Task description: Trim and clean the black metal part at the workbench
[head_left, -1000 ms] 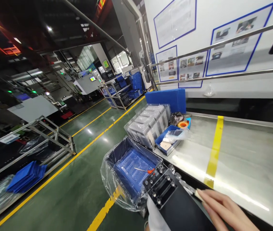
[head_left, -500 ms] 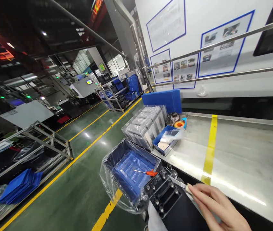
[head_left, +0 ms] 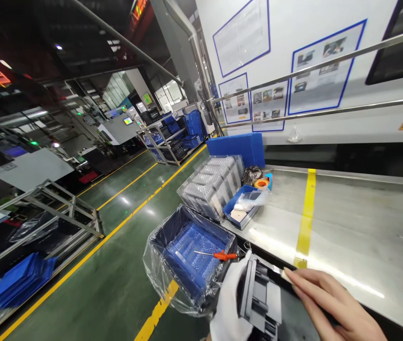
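**Inspector A:** Item under inspection: a dark moulded plastic part (head_left: 262,298), low in the view at the near edge of the tabletop (head_left: 357,246). It is turned on edge, with its grey inner side facing the camera.

**Inspector B:** Hands?

**Inspector A:** The left hand (head_left: 230,303), in a white glove, is closed around the part's left side, thumb over the top edge. The right hand (head_left: 332,305), bare, pinches a thin metal blade with a pale handle (head_left: 278,271); its tip lies against the part's upper right corner (whether it cuts or only touches, I cannot tell).

**Inspector B:** Surroundings?

**Inspector A:** Just left of the part stands a blue crate lined with clear plastic film (head_left: 187,255), and an orange-handled screwdriver (head_left: 219,255) lies across its inside. Farther along the tabletop edge sits a block of clear-wrapped grey trays (head_left: 210,184). Beside it is a small blue tray (head_left: 240,210) with a clear bag over it. Behind that are a roll of orange tape (head_left: 261,182) and a dark bag. A blue box (head_left: 237,147) stands at the far end. A yellow stripe (head_left: 305,218) crosses the steel surface.

**Inspector B:** Beyond?

**Inspector A:** Wall posters framed in blue, two steel rails, and a green floor with yellow lines.
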{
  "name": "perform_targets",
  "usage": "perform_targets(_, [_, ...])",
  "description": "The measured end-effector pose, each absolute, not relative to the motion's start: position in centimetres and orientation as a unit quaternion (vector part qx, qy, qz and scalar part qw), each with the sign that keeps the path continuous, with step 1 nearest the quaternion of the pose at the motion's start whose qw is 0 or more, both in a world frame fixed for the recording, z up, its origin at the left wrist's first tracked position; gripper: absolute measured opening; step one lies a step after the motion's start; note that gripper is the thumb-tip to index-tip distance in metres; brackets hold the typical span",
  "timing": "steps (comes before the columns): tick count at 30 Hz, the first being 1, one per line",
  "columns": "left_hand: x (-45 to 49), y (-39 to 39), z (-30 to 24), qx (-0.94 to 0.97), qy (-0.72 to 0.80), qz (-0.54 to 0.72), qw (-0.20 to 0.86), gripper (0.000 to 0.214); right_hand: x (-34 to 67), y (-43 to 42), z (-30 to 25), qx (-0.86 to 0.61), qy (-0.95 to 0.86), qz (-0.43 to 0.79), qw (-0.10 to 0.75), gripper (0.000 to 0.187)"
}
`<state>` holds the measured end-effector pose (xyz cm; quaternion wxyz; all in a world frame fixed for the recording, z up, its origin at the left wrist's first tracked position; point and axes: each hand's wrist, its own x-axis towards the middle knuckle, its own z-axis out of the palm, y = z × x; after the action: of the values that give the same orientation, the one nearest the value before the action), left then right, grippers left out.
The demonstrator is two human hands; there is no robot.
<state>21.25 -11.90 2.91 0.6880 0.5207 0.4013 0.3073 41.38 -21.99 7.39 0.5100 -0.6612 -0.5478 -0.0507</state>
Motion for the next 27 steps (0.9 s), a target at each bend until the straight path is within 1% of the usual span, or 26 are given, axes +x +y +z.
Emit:
perform_targets(3, [21.1, -12.2, 4.1, 0.567, 0.401, 0.306, 0.652, 0.065, 41.1, -22.1, 6.4, -0.687, -0.522, -0.053, 0.502, 0.04])
perform_targets(6, [20.8, -12.7, 4.8, 0.604, 0.414, 0.309, 0.607, 0.065, 41.0, -22.2, 6.0, -0.694, -0.521, -0.051, 0.494, 0.043])
perform_targets(9, [20.7, -12.8, 5.2, 0.642, 0.419, 0.308, 0.564, 0.062, 41.6, -21.8, 6.3, -0.692, -0.532, -0.037, 0.487, 0.04])
perform_targets(12, [20.8, -12.2, 5.8, 0.673, 0.389, 0.304, 0.551, 0.063, 42.4, -21.2, 7.0, -0.656, -0.564, -0.028, 0.501, 0.034])
perform_targets(13, [20.7, -11.9, 5.9, 0.681, 0.377, 0.301, 0.551, 0.064, 42.6, -21.0, 7.2, -0.643, -0.566, -0.004, 0.516, 0.034])
perform_targets(14, [20.6, -11.7, 6.1, 0.688, 0.366, 0.298, 0.552, 0.065, 42.5, -20.9, 7.4, -0.636, -0.558, 0.045, 0.531, 0.035])
perform_targets(16, [20.1, -11.1, 6.3, 0.696, 0.351, 0.29, 0.555, 0.062, 42.1, -20.5, 7.5, -0.634, -0.512, 0.216, 0.538, 0.045])
perform_targets(18, [19.4, -10.7, 6.3, 0.702, 0.344, 0.279, 0.558, 0.055, 41.2, -20.2, 7.5, -0.626, -0.45, 0.395, 0.499, 0.058])
perform_targets(19, [19.1, -10.5, 6.2, 0.704, 0.343, 0.272, 0.56, 0.052, 40.6, -19.9, 7.6, -0.622, -0.425, 0.454, 0.476, 0.062])
perform_targets(21, [18.4, -10.1, 5.8, 0.708, 0.34, 0.256, 0.563, 0.045, 39.7, -19.2, 7.8, -0.614, -0.405, 0.508, 0.448, 0.069])
perform_targets(23, [18.0, -9.5, 5.3, 0.711, 0.335, 0.242, 0.57, 0.041, 39.0, -18.4, 8.3, -0.607, -0.415, 0.518, 0.436, 0.074])
perform_targets(27, [17.5, -7.8, 4.2, 0.706, 0.319, 0.232, 0.589, 0.045, 38.5, -17.3, 9.4, -0.602, -0.46, 0.517, 0.398, 0.077])
